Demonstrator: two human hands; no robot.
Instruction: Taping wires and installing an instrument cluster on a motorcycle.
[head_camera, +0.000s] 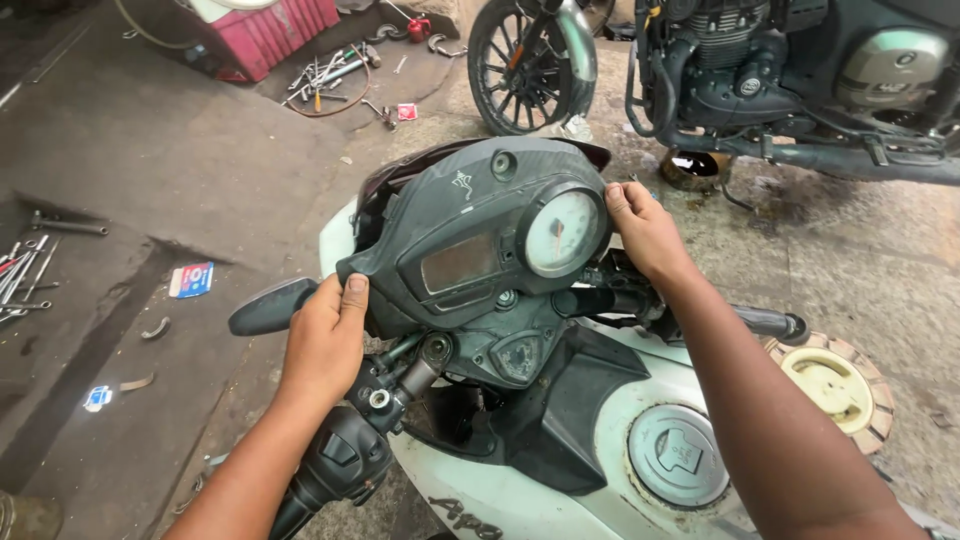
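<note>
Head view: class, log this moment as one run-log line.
left hand: grips left edge of dark grey plastic instrument cluster | right hand: grips its right edge | cluster: over white motorcycle fuel tank

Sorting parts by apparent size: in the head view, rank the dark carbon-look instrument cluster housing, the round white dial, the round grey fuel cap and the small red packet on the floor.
1. Dark instrument cluster housing
2. Round grey fuel cap, nearer the camera
3. Round white dial
4. Small red packet, far off

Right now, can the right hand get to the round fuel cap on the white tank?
Probably yes. The right hand grips the instrument panel, but nothing covers the fuel cap below its forearm.
</note>
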